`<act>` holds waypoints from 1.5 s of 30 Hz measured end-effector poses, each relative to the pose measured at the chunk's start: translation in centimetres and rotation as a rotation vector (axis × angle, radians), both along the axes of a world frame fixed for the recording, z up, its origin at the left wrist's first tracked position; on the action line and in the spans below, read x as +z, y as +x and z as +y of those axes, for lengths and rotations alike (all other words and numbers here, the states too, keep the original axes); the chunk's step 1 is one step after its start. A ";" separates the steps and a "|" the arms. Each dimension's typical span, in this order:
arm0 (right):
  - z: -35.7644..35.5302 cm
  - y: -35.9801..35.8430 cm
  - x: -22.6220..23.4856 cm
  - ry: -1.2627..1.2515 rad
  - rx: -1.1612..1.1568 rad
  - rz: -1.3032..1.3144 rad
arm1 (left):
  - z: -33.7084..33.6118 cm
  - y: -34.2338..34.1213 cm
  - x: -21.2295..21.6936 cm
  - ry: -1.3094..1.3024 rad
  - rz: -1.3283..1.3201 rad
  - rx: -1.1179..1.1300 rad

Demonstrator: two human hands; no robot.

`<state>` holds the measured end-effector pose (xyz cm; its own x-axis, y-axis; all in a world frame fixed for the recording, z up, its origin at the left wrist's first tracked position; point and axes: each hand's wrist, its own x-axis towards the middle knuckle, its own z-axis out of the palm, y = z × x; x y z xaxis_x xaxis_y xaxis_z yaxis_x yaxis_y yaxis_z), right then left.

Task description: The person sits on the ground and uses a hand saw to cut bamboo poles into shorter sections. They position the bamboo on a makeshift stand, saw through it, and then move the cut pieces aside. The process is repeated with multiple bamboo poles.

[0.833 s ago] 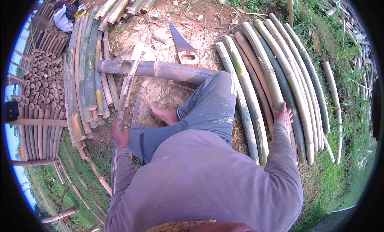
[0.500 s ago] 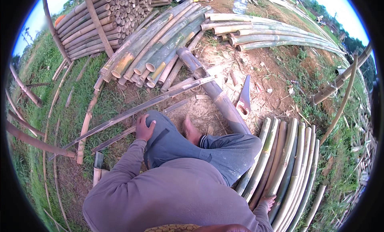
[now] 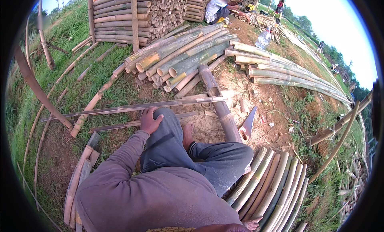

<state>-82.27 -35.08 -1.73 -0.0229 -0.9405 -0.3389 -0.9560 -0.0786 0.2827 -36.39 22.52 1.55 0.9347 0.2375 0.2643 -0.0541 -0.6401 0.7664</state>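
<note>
View has swung left since the earlier frames: the stacked pole ends (image 3: 132, 14) now sit top centre, the big row of poles (image 3: 272, 192) has dropped to lower right.

Left hand (image 3: 150, 120) rests on the raised left knee, just beside the long thin split strip (image 3: 136, 108) lying across in front of the legs. Fingers curled loosely together over the knee; can't tell if they touch the strip. Looks like a brace while the body turns.

Right hand (image 3: 253, 224) is barely in view at the bottom edge, fingers spread flat against the row of poles, probably propping the seated weight.

Thick pole (image 3: 218, 104) runs away from the bare foot (image 3: 187, 134), one end under the bent right leg, likely pinned there to hold it steady. Blade tool (image 3: 248, 124) lies on the dirt just right of that pole, within reach, untouched.

Another person (image 3: 216, 8) sits far back by the stacks.
</note>
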 end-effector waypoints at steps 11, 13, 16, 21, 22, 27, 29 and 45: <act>-1.4 -1.4 -5.9 -0.317 -0.054 -0.236 | -24.8 -8.4 7.3 0.555 -0.781 -1.599; -3.1 -0.6 -8.8 -0.334 -0.027 -0.256 | -27.8 -8.8 6.1 0.653 -0.793 -1.795; -2.2 -1.2 -9.1 -0.289 -0.025 -0.298 | -27.6 -7.4 3.5 0.800 -0.695 -1.845; -3.1 -4.3 -7.2 -0.303 -0.212 -0.245 | -24.8 4.0 3.0 1.087 -0.164 -0.900; -3.0 -3.8 -7.9 -0.300 -0.216 -0.232 | -22.3 6.9 3.6 1.124 0.002 -0.740; -0.8 -0.6 -5.2 -0.257 -0.145 -0.110 | -11.3 9.9 3.6 0.907 0.074 -0.635; -1.7 0.7 -4.9 -0.269 -0.119 -0.094 | -9.2 8.8 1.0 0.857 0.070 -0.609; 6.5 30.8 -2.1 0.043 0.775 -1.186 | -9.4 9.0 0.5 0.823 0.405 -0.689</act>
<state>-51.51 -28.60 -3.87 0.8004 -0.5718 0.1799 -0.3324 -0.6731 -0.6607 -27.43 13.08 2.08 0.8510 -0.4632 -0.2474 -0.4324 -0.8854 0.1703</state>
